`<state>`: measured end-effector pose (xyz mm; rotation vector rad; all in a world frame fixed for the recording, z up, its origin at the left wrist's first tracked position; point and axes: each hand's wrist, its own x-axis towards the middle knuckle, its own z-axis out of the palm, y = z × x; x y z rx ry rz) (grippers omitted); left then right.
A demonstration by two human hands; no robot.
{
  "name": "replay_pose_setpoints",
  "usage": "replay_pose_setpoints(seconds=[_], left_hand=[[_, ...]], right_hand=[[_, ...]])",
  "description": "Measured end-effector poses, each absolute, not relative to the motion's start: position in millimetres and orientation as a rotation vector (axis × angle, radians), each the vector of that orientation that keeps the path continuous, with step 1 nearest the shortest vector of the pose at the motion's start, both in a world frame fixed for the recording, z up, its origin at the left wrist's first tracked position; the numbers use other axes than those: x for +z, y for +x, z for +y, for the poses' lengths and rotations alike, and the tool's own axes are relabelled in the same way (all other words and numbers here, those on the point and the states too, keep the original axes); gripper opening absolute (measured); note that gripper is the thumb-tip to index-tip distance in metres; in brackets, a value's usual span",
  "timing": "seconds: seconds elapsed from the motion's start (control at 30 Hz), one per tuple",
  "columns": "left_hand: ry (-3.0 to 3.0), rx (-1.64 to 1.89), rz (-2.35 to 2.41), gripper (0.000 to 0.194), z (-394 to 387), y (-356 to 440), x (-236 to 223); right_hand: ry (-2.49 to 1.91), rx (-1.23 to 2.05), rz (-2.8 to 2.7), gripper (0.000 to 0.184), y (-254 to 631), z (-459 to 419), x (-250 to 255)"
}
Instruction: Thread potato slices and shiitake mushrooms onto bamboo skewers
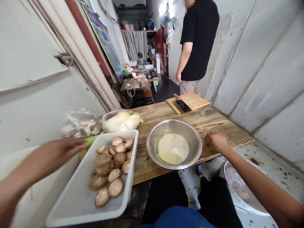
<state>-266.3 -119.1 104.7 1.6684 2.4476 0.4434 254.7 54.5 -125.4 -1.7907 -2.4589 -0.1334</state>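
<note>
My left hand (62, 152), a little blurred, reaches across the left rim of a white plastic tray (73, 199). Its fingers are stretched out, with their tips at the end of a long green vegetable (91, 139) behind the tray. Several brown shiitake mushrooms (116, 187) lie in the tray, some with stem side up. To the right stands a steel bowl (152, 148) with liquid and a pale yellow round area inside; I cannot tell whether that is an object or a reflection. My right hand (216, 141) is closed at the tabletop beside the bowl, its fingertips partly hidden.
A cleaver (182, 105) lies on a wooden cutting board (197, 100) at the table's far end. Behind the tray sit a bagged pale cabbage (122, 122) and bagged mushrooms (82, 125). A person (199, 41) stands beyond the wooden table (154, 112). A clear tub (244, 186) stands low right.
</note>
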Motion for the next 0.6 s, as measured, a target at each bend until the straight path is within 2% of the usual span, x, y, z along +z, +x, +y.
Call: replay_pose_setpoints(seconds=[0.1,0.2,0.33,0.5,0.6], left_hand=[[2.176,0.206,1.800,0.023,-76,-193,70],[2.317,0.034,1.341,0.022,-31,-110,27],[2.368,-0.287,1.232,0.035,4,-54,-27],[2.474,-0.128,1.164,0.039,7,-63,-63],[2.461,-0.040,1.202,0.030,9,-74,-64]], right_hand=[[-1.767,-0.222,-2.522,0.019,255,59,-117],[-1.701,-0.292,-2.579,0.017,255,62,-106],[-1.621,-0.325,-2.580,0.018,258,61,-88],[-1.691,-0.262,-2.348,0.024,271,52,-72],[-1.715,-0.152,-2.165,0.026,275,40,-68]])
